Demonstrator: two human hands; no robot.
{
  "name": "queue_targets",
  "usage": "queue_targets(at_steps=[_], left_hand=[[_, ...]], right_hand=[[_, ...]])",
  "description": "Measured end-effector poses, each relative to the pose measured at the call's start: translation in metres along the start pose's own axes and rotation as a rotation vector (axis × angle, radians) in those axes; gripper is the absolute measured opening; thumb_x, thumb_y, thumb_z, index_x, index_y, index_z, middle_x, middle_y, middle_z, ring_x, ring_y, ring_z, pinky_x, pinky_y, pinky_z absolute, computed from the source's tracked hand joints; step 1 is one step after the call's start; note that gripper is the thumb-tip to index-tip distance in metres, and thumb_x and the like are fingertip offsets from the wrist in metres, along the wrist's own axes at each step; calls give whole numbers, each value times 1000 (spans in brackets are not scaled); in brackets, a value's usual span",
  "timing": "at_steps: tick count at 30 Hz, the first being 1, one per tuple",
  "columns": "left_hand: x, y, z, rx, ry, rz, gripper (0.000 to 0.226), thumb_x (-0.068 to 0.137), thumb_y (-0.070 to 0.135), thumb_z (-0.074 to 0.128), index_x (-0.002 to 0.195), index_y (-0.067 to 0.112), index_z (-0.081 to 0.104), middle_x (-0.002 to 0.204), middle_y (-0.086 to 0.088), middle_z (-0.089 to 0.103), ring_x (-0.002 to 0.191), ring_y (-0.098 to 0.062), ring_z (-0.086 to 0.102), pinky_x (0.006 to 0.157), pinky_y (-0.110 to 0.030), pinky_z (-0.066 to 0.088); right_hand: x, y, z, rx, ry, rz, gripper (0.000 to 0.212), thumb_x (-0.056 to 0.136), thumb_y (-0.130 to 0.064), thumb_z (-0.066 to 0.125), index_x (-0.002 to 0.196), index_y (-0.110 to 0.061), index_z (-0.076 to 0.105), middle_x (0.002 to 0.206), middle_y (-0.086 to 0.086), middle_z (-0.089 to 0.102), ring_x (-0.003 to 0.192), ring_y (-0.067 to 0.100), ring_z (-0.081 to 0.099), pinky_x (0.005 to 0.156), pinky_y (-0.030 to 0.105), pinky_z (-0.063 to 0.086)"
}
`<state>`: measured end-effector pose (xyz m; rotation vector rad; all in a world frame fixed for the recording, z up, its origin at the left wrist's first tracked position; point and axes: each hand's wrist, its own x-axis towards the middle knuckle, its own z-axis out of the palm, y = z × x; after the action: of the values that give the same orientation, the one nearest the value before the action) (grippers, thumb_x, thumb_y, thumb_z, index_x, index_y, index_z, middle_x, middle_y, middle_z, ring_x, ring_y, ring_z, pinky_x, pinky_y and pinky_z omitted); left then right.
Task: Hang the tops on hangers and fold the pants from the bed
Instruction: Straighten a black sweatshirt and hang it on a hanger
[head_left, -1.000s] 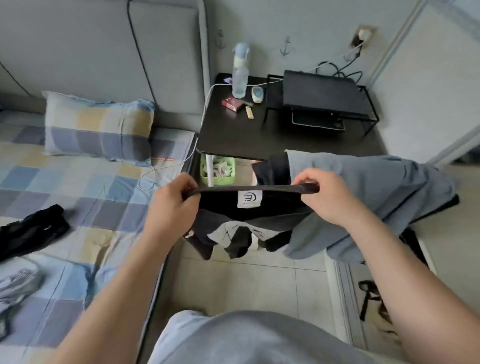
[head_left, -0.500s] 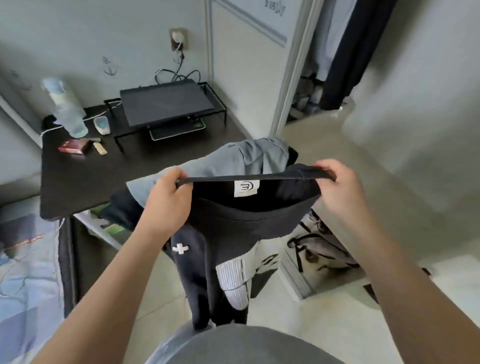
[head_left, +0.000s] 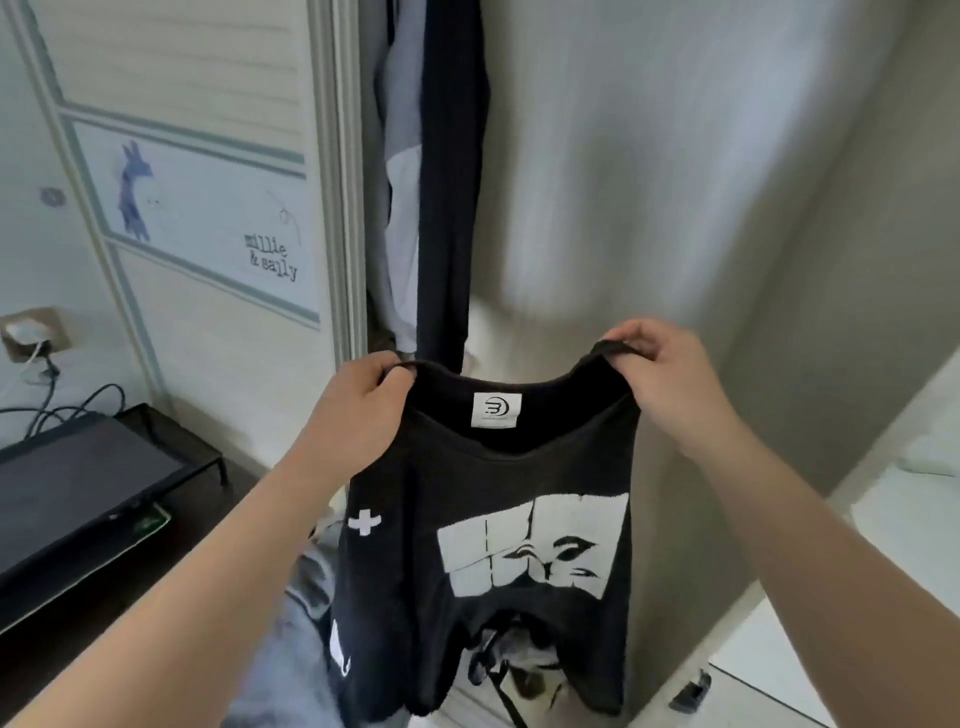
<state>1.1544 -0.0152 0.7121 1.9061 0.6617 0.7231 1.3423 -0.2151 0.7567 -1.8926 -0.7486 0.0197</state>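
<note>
A black top (head_left: 498, 561) with a white graphic print and a white neck label hangs in the air in front of me. My left hand (head_left: 358, 410) grips the left side of its neckline, and my right hand (head_left: 660, 374) grips the right side. The collar is stretched between the two hands, and the body of the top hangs straight down. No hanger is visible in either hand. The bed is out of view.
An open wardrobe gap (head_left: 426, 182) straight ahead holds hanging dark and grey clothes. A sliding wardrobe door (head_left: 208, 218) with a printed picture stands to the left. A black desk with a monitor riser (head_left: 88, 483) is at lower left. Grey garments (head_left: 301, 613) lie below the top.
My view has swung right and up from the bed and desk to the wardrobe. Both hands raised the black top, which now hangs fully unfurled.
</note>
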Motion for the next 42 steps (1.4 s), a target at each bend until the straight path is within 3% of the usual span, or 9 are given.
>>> queue_targets(at_steps=[4,6,10,16,20,26,33,37,42], left_hand=[[84,54,-9,-40,-35,122,39,101,29,43,91,-4,60,77,-24,59,73,-34,60,69,-40,46],[117,87,-14,-83,-71,183,36,101,28,45,78,3,55,75,-19,57,71,-31,57,68,-38,43],[170,156,-21,-158,-100,299,21,101,25,48,86,15,58,76,-8,53,72,-21,52,61,-25,39],[235,256,-29,-305,-190,353,11,96,22,49,88,17,54,86,-5,54,77,-23,51,68,-34,38],[273,321,-27,-298,-151,369,23,96,21,49,93,1,61,89,-13,58,82,-27,57,73,-34,43],[296,401,-13,-271,-143,460,17,94,14,44,97,5,59,95,-15,62,83,-29,59,73,-33,45],[291,433,33,-151,-178,571,11,90,17,46,85,9,52,81,-9,52,71,-27,50,61,-28,37],[293,439,49,-60,-144,603,14,90,14,44,76,10,46,76,-9,46,71,-28,46,63,-30,33],[296,444,52,36,-76,656,26,91,8,41,67,13,34,64,-4,31,58,-23,28,51,-28,20]], right_hand=[[49,-46,-25,-78,144,-74,19,90,-3,60,82,-18,67,80,16,69,69,18,59,67,28,45],[73,-70,-40,-169,229,-119,18,91,-6,60,81,-20,66,73,8,65,64,16,55,61,26,42],[110,-125,-72,-376,351,-207,16,91,-9,59,81,-20,64,69,-2,61,65,15,55,59,25,42],[160,-206,-123,-695,467,-233,11,91,-17,57,84,-23,63,78,-4,64,83,24,63,76,34,53],[190,-251,-156,-888,543,-204,11,89,-19,55,90,-28,62,91,2,62,94,30,61,83,37,54],[217,-306,-194,-1019,619,-119,26,83,-11,49,102,-17,66,99,7,60,95,32,60,86,37,53],[249,-313,-225,-1176,799,-90,22,88,-14,49,108,-16,58,117,9,61,96,30,53,77,33,40],[269,-294,-233,-1316,843,72,37,92,-20,51,129,-17,56,134,9,54,124,30,50,89,34,40],[293,-267,-243,-1519,875,247,44,97,-21,48,140,-16,50,139,11,49,127,32,47,96,36,37]])
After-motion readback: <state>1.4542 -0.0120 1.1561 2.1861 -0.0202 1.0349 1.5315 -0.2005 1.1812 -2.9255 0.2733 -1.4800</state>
